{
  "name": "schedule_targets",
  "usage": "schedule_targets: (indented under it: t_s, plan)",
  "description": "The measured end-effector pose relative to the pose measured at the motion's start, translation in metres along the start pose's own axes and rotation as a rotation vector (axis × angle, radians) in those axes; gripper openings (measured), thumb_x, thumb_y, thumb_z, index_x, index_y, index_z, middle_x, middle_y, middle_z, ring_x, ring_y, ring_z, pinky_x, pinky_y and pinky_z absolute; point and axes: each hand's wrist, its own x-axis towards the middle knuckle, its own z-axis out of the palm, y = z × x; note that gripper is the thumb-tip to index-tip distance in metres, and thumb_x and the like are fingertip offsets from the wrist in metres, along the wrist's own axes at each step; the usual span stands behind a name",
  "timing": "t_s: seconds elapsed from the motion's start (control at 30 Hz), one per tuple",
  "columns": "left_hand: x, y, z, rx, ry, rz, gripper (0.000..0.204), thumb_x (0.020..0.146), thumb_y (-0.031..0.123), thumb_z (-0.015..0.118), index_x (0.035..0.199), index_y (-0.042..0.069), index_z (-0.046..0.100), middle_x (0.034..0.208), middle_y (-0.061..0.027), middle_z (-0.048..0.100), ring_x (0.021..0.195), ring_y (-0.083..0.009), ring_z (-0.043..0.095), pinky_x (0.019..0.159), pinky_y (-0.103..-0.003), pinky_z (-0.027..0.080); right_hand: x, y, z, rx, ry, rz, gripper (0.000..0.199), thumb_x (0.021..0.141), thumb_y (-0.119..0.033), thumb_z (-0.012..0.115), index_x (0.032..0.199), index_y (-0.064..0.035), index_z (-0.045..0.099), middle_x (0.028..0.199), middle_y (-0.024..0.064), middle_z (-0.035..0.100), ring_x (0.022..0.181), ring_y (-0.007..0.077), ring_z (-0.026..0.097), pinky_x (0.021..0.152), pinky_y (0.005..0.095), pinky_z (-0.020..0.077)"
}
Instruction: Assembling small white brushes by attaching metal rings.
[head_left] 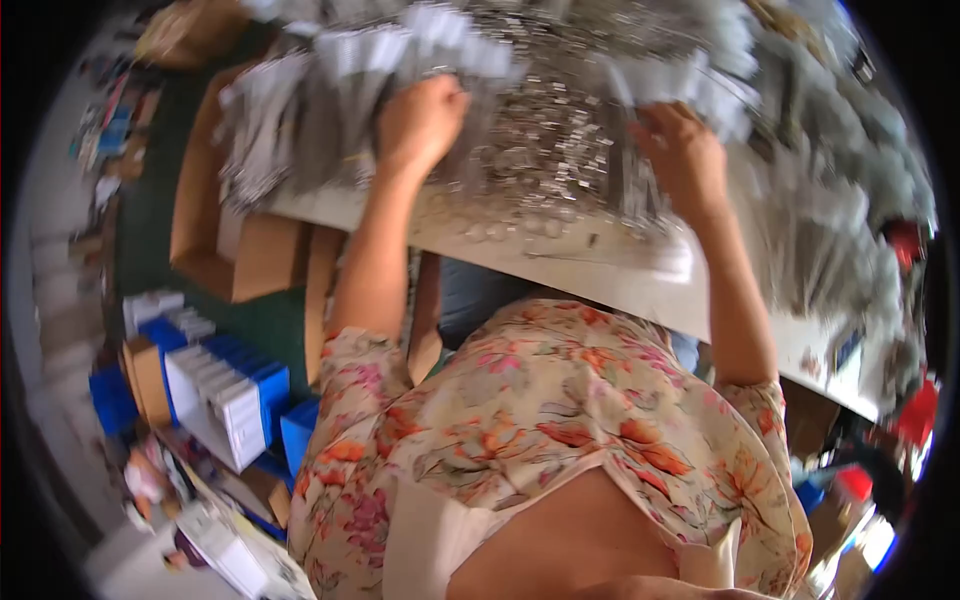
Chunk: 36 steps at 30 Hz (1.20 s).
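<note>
A white desk carries a wide heap of small shiny metal pieces, spread across its middle and reaching toward the near edge, ringed by bundles of grey-white packets. The heap is too blurred to tell any long axis or which way single pieces point. Cardboard boxes stand below the desk's left edge. The left hand rests curled, knuckles up, on the heap; the right hand presses bent fingers into its right side; whether either grips anything cannot be told.
</note>
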Motion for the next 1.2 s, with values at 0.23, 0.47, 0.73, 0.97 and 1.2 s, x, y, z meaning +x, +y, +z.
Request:
schedule_targets:
  t_s: [0.23,0.47,0.73,0.97,1.2]
  plan:
    - [0.002,0.004,-0.04,-0.935,0.381,0.067,0.014,0.089,0.015,0.052,0.091,0.002,0.057,0.072,-0.0089,0.063,0.069,-0.0158,0.064,0.061,-0.027,0.052,0.038,0.025,0.008,0.29,-0.181,0.119,0.022,0.075,-0.021,0.061,0.091,-0.006,0.064,0.08,0.0089,0.065,0.074,0.0192,0.063,0.065,0.0316,0.0481]
    - [0.024,-0.17,-0.099,0.3,0.086,-0.241,0.047,0.08,0.045,0.055,0.1,0.003,0.062,0.091,-0.0194,0.062,0.087,-0.0356,0.059,0.077,-0.041,0.044,0.03,0.043,-0.068,1.165,0.512,0.222,0.02,0.089,-0.019,0.053,0.088,-0.0004,0.059,0.081,0.0051,0.061,0.07,0.0114,0.055,0.061,0.0221,0.0434]
    - [0.042,-0.298,-0.077,0.034,0.038,-0.067,0.023,0.085,0.023,0.058,0.084,-0.001,0.06,0.075,-0.0108,0.065,0.065,-0.0178,0.057,0.063,-0.03,0.045,-0.089,0.159,-0.099,0.22,0.53,0.547,0.017,0.082,-0.022,0.061,0.091,-0.0081,0.067,0.066,0.0003,0.058,0.061,0.0073,0.051,0.058,0.0229,0.0426]
    - [0.035,-0.21,-0.094,-0.015,-0.107,-0.384,0.013,0.081,0.013,0.052,0.078,0.001,0.055,0.075,-0.0088,0.064,0.055,-0.0165,0.052,0.057,-0.028,0.043,-0.102,0.139,-0.06,-0.087,0.15,0.53,0.017,0.074,-0.025,0.058,0.081,-0.0132,0.068,0.076,0.0101,0.064,0.074,0.0281,0.063,0.064,0.0387,0.05]
    - [0.005,-0.199,-0.107,-0.025,0.402,0.032,0.024,0.09,0.016,0.05,0.104,-0.002,0.059,0.097,-0.0136,0.064,0.08,-0.0192,0.062,0.071,-0.028,0.049,-0.088,0.161,-0.098,0.116,0.241,0.532,0.015,0.074,-0.022,0.06,0.081,-0.01,0.067,0.069,0.0097,0.063,0.069,0.0242,0.063,0.062,0.0355,0.0501]
